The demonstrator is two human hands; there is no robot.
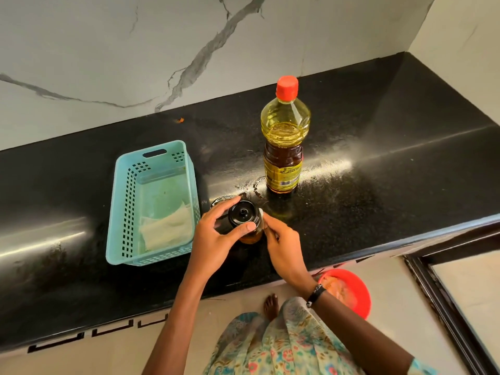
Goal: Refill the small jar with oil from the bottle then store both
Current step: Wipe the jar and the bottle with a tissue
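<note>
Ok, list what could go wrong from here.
1. The counter shows wet rings beside the bottle, likely oil; fingers may be slick, so the jar could slip.
2. The left hand grips the black lid; seated crooked, it could leak in the basket.

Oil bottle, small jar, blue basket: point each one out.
oil bottle (284, 147), head view, on its body above the label.
small jar (243, 214), head view, on its black lid.
blue basket (115, 209), head view, on its left wall.

A home kitchen: black stone counter (378, 163), marble-look wall (108, 50), oil bottle (284, 147), blue basket (119, 212).
</note>
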